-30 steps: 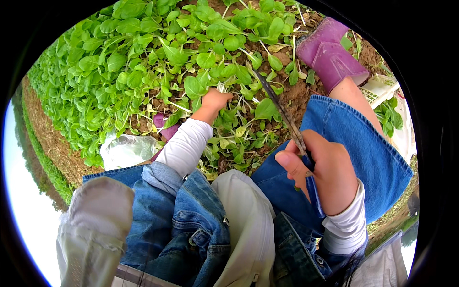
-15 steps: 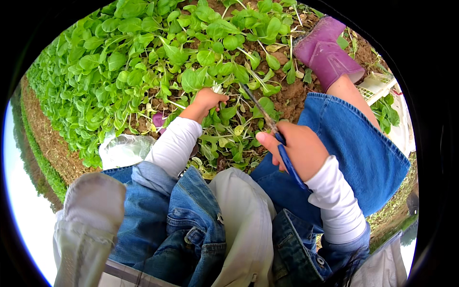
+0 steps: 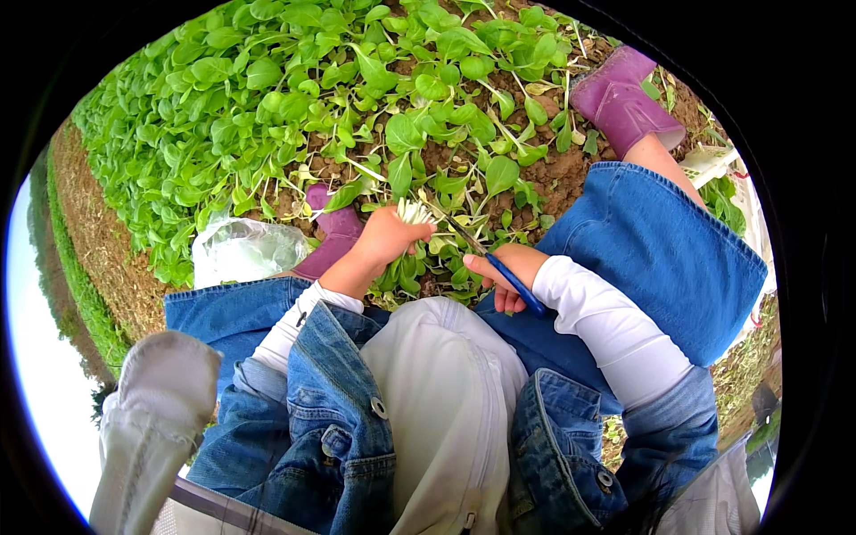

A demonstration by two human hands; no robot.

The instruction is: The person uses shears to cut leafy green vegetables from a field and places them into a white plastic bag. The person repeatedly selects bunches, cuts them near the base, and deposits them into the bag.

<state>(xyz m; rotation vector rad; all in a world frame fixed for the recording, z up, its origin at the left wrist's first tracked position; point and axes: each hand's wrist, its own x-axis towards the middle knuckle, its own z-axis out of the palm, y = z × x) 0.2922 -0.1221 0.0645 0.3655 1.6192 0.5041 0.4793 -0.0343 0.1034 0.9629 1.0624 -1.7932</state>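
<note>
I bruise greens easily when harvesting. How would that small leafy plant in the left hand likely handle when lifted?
The leafy plant in the left hand probably weighs little: the hand alone grips its pale stems. Its thin stalks and broad leaves look floppy and easily bruised. The blue-handled knife in the right hand sits close, so nicking seems possible.

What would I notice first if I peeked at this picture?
The carpet of green leafy plants filling the top, growing in brown soil. In the middle, the left hand grips a bunch of pale stems, while the right hand holds a blue-handled knife beside them. Purple boots stand among the plants.
</note>
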